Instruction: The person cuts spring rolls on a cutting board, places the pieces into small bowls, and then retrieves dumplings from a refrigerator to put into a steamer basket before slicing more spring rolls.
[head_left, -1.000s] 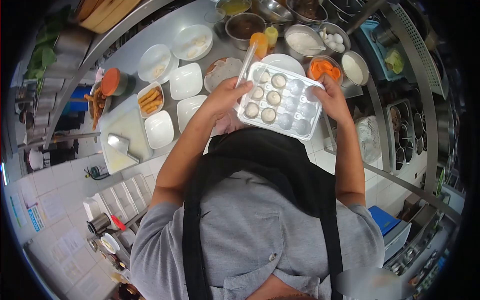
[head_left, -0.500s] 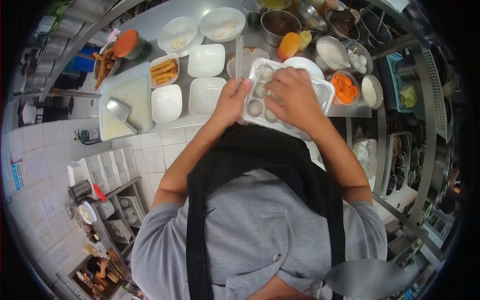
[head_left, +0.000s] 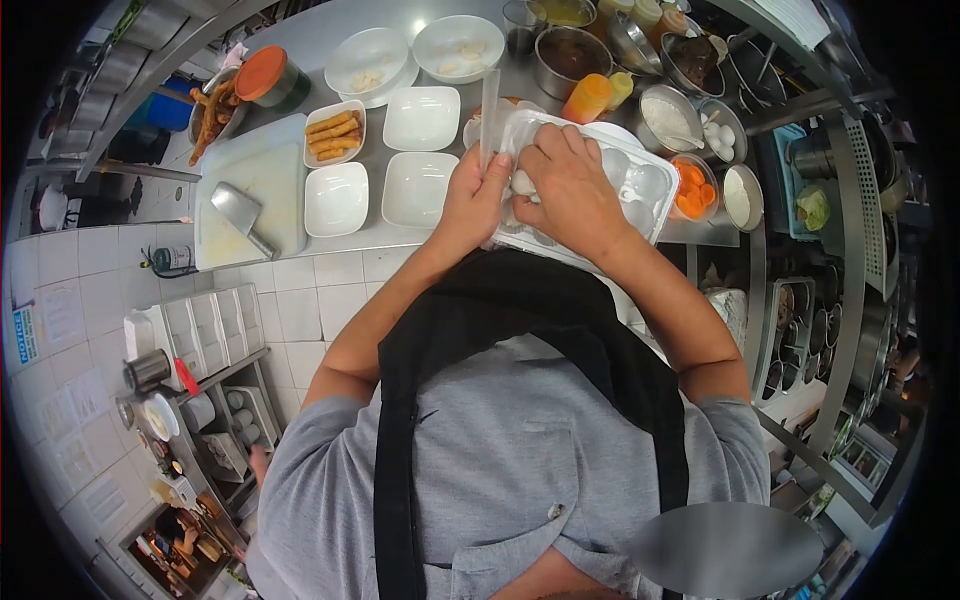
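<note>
My left hand (head_left: 470, 205) grips the left edge of a white plastic compartment tray (head_left: 655, 218), with the thumb on top. A clear upright plastic flap (head_left: 490, 115), seen edge-on, rises beside that thumb, apparently the tray's lid. Over the tray's left half, my right hand (head_left: 575, 185) has its fingers bent and closed around a pale round piece (head_left: 523, 183). The right hand covers much of the tray. Round hollows show on its right side.
Behind the tray stand white square bowls (head_left: 422, 118), fried rolls (head_left: 333, 135) in a dish, and sauce bottles (head_left: 588, 97). Carrot slices (head_left: 692, 188) sit to the right. A cleaver (head_left: 240, 212) lies on a cutting board (head_left: 280, 165) to the left.
My right hand has shifted left and its fingers have closed in on a pale round piece. The left hand still holds the tray. The view has shifted slightly.
</note>
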